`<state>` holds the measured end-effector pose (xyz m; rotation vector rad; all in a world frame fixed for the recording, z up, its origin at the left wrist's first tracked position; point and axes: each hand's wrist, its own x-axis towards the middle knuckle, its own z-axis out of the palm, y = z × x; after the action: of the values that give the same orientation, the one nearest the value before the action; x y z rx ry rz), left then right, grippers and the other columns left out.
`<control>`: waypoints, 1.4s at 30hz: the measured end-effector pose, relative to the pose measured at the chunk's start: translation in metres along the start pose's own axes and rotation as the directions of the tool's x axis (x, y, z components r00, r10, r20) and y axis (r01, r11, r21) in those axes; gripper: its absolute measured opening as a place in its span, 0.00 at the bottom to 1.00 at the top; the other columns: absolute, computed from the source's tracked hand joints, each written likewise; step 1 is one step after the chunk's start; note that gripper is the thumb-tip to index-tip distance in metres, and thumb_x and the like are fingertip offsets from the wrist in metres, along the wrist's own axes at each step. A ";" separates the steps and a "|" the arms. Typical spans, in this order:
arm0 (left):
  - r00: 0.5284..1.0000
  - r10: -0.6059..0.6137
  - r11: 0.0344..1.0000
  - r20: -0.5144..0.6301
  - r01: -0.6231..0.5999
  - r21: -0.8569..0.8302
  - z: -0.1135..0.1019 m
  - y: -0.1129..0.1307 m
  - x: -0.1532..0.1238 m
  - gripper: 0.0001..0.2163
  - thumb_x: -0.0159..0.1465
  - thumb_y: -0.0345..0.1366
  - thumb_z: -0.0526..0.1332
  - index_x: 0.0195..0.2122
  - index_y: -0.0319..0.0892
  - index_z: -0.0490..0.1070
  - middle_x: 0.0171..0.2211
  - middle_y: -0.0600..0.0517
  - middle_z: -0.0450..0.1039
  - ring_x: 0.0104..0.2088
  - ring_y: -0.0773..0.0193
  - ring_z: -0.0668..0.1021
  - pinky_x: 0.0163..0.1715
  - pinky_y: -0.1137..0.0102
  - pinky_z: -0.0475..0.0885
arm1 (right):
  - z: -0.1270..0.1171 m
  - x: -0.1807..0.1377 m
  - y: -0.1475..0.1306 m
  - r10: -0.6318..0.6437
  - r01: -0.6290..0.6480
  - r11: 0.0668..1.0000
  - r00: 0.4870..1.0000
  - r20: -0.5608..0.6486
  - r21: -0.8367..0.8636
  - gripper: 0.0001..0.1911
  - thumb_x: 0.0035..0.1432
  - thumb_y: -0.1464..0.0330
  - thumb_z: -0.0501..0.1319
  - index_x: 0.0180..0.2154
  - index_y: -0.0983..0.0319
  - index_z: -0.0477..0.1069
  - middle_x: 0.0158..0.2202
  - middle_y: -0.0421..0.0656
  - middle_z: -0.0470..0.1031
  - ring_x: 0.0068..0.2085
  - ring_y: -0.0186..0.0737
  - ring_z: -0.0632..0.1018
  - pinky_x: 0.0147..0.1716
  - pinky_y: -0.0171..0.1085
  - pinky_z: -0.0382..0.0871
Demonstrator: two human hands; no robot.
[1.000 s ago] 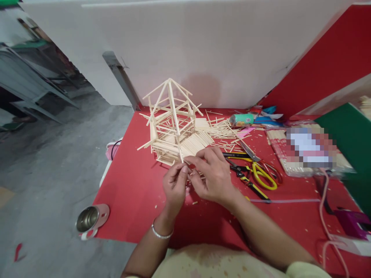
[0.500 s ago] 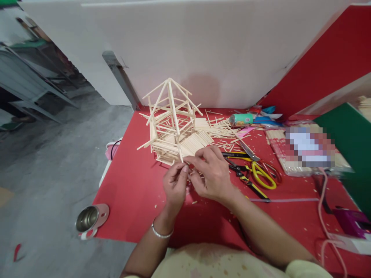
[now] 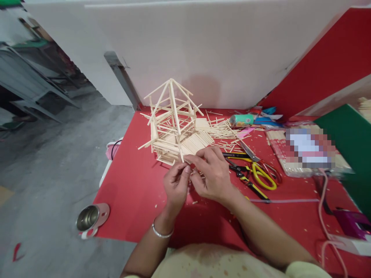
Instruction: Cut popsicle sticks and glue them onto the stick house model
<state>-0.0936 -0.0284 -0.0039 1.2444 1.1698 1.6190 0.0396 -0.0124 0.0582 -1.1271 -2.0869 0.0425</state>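
A pavilion model made of thin wooden sticks (image 3: 166, 148) stands on the red table, with a peaked open roof frame. Right at its front lower corner, my left hand (image 3: 176, 183) is closed, thumb against the forefinger in a pinch. My right hand (image 3: 213, 173) meets it there, its thumb and forefinger pinched close to a roof stick's lower end. Whatever lies between the fingers of either hand is too small and covered to make out. Behind my right hand, loose wooden sticks (image 3: 224, 129) are spread in a heap beside the model.
Yellow-handled scissors (image 3: 262, 175) and black-and-yellow pliers (image 3: 246, 181) lie right of my hands. Beyond are a green bottle (image 3: 242, 120) and a plastic-wrapped stick pack (image 3: 279, 150) under a blurred item. A pink mug (image 3: 100, 218) sits at the left front table edge. A white panel (image 3: 197, 50) rises behind.
The view has shifted very slightly. Both hands keep almost the same pinch at the model's front corner, and the model stands as before.
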 end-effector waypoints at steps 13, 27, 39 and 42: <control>0.998 -0.048 0.999 -0.031 0.047 -0.011 0.000 0.004 -0.001 0.08 0.64 0.40 0.65 0.35 0.42 0.79 0.29 0.51 0.76 0.30 0.65 0.76 0.33 0.71 0.73 | 0.002 -0.005 0.002 0.000 0.000 1.000 1.000 0.001 0.001 0.21 0.54 0.72 0.60 0.51 0.59 0.75 0.39 0.46 0.71 0.42 0.45 0.68 0.44 0.45 0.65; 0.989 -0.147 0.987 -0.028 0.145 -0.072 0.001 0.003 -0.004 0.10 0.63 0.43 0.65 0.37 0.42 0.79 0.26 0.52 0.76 0.24 0.67 0.76 0.26 0.73 0.74 | 0.002 -0.014 0.007 0.014 -0.018 0.999 0.992 -0.126 -0.026 0.19 0.57 0.72 0.62 0.51 0.58 0.75 0.40 0.46 0.74 0.43 0.45 0.72 0.44 0.45 0.68; 0.993 -0.116 0.992 -0.023 0.115 -0.049 -0.001 -0.006 -0.005 0.10 0.63 0.42 0.66 0.37 0.41 0.79 0.27 0.51 0.75 0.26 0.67 0.74 0.27 0.73 0.71 | -0.017 -0.034 0.011 0.182 -0.182 0.983 0.975 -0.127 0.015 0.18 0.68 0.68 0.56 0.24 0.59 0.63 0.22 0.38 0.65 0.29 0.37 0.65 0.33 0.39 0.59; 0.995 -0.102 0.993 -0.021 0.101 -0.055 -0.001 -0.007 -0.005 0.09 0.63 0.42 0.66 0.37 0.41 0.79 0.27 0.52 0.75 0.26 0.67 0.75 0.29 0.72 0.71 | -0.019 -0.043 0.016 0.224 -0.227 0.974 0.967 -0.123 -0.007 0.20 0.68 0.65 0.57 0.22 0.59 0.64 0.21 0.39 0.66 0.28 0.36 0.65 0.32 0.38 0.59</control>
<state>-0.0927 -0.0312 -0.0119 1.1164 1.1775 1.5836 0.0771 -0.0400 0.0400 -1.3419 -1.8483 0.0600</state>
